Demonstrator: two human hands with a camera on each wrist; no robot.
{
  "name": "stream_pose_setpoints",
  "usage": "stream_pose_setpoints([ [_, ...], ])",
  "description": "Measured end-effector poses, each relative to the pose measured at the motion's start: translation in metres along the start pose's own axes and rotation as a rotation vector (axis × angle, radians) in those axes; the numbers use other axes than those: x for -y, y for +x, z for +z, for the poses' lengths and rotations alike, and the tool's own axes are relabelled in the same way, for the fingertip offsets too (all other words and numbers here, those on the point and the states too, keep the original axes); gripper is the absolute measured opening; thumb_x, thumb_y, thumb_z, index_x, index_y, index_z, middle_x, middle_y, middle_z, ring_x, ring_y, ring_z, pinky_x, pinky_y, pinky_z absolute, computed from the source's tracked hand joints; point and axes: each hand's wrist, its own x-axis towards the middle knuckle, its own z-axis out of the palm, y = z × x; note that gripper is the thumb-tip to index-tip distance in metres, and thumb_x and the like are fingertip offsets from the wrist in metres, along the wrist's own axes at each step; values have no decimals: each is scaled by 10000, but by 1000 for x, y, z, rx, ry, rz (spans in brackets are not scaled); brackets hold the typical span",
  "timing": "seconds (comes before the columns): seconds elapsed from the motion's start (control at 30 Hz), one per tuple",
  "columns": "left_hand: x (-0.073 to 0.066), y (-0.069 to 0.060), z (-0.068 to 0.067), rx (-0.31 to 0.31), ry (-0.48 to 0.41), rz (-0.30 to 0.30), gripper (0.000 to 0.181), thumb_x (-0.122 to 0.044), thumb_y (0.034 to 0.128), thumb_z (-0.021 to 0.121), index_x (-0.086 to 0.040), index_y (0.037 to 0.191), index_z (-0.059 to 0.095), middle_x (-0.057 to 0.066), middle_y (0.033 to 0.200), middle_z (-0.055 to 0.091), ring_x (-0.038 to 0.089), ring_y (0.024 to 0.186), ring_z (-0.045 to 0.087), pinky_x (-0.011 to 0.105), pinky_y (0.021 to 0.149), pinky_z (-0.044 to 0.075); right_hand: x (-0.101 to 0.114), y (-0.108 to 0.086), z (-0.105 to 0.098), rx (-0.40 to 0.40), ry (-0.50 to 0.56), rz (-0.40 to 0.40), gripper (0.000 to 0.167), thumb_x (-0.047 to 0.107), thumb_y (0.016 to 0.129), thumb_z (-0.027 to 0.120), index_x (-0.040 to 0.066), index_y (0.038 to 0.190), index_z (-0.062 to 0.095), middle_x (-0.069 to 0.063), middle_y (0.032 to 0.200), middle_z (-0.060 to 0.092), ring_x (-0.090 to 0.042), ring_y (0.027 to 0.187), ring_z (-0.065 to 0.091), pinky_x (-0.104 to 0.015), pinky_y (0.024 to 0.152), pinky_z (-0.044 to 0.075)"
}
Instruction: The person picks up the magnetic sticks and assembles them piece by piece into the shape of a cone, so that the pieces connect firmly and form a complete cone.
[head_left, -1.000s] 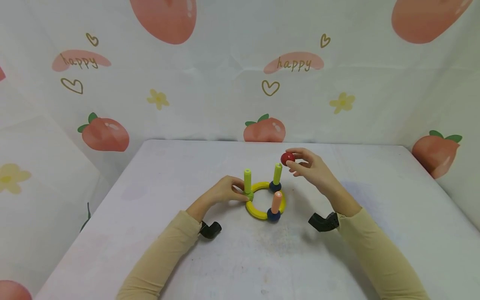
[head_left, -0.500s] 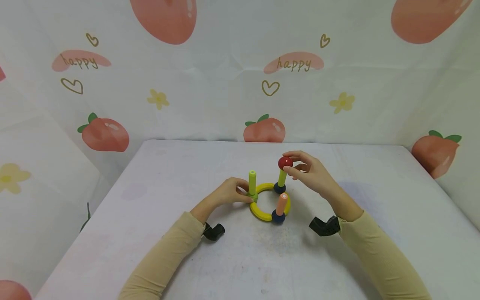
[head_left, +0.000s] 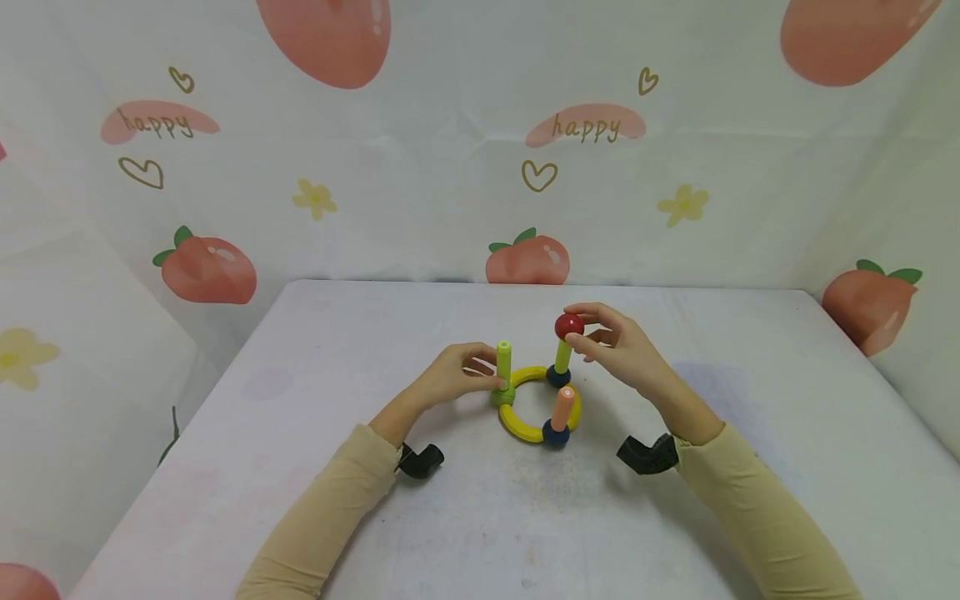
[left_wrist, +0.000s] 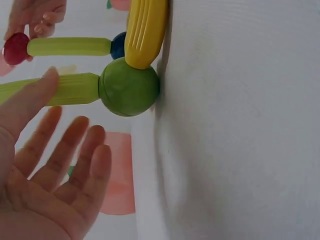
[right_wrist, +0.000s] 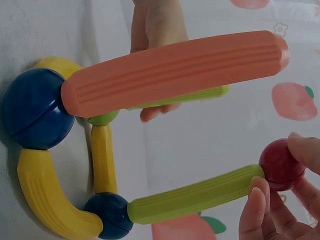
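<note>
My right hand (head_left: 622, 343) pinches a red ball (head_left: 569, 326) between thumb and fingers, on top of the back light-green rod (right_wrist: 195, 194). That rod stands on a dark blue ball (right_wrist: 108, 215) in a ring of curved yellow pieces (head_left: 519, 427). At the ring's left, a second light-green rod (head_left: 504, 363) rises from a green ball (left_wrist: 129, 87). My left hand (head_left: 453, 375) is beside this rod, its thumb across it in the left wrist view and its other fingers loosely extended. A salmon-coloured rod (right_wrist: 175, 72) stands on the near blue ball (head_left: 556, 433).
The ring rests on a white table (head_left: 480, 533). Behind it hangs a white cloth (head_left: 420, 167) printed with peaches, hearts and flowers. Black wrist-worn parts (head_left: 647, 455) stick out below both sleeves.
My right hand has lowered the red ball onto the back rod's tip. The ring shifted slightly right. My left hand's fingers have loosened from the green ball and risen beside the rod.
</note>
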Motion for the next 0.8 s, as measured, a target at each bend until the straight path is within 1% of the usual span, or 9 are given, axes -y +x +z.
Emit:
stream_pose_setpoints([
  [0.1,1,1,1,-9,-14,38,325,-180,835,699,-63,1129,624,118,1150,634,236,1045,621,333,919,515,0,0,1,2,-4,-7,438,209,912,603,76,1309,474,-172,1220,539,-101,822,605,-274,729,537],
  [0.17,2,2,3,-9,-22,62,305,-173,845,687,-57,1121,629,126,1135,642,238,1035,625,333,912,517,0,0,2,6,-5,-18,437,203,910,605,78,1308,477,-172,1222,541,-105,822,606,-266,727,535],
  [0.33,2,4,10,-17,-32,100,301,-160,854,675,-41,1126,627,142,1119,653,240,999,631,308,866,533,-1,0,4,29,2,-76,412,158,901,614,85,1290,502,-175,1190,553,-83,805,620,-260,717,536],
  [0.43,0,5,13,-24,-24,101,302,-166,853,677,-43,1125,630,140,1116,657,239,988,637,296,849,537,-2,0,5,51,-4,-105,413,133,897,615,90,1294,510,-169,1181,560,-119,819,636,-259,710,532],
  [0.57,-1,6,15,-26,-11,86,307,-185,855,675,-61,1132,631,121,1126,659,235,998,637,295,853,536,-1,0,6,82,-38,-125,423,135,900,610,110,1310,508,-153,1238,558,-264,895,636,-255,711,510],
  [0.63,-2,6,16,-24,-11,80,308,-188,857,674,-65,1137,630,116,1132,659,232,1002,635,298,859,534,-1,0,8,97,-50,-137,426,141,901,611,118,1313,507,-144,1266,554,-312,918,623,-254,710,502],
  [0.7,-2,6,16,-22,-14,80,309,-186,855,676,-65,1136,630,116,1133,659,233,1002,635,300,861,534,0,0,9,109,-59,-152,427,147,899,615,121,1311,509,-136,1277,558,-324,922,618,-246,705,497],
  [0.8,-4,6,18,-17,-20,94,306,-182,852,679,-60,1129,633,119,1127,662,231,995,637,291,857,533,0,0,10,125,-59,-177,425,142,894,622,115,1304,514,-138,1253,587,-348,910,616,-241,697,500],
])
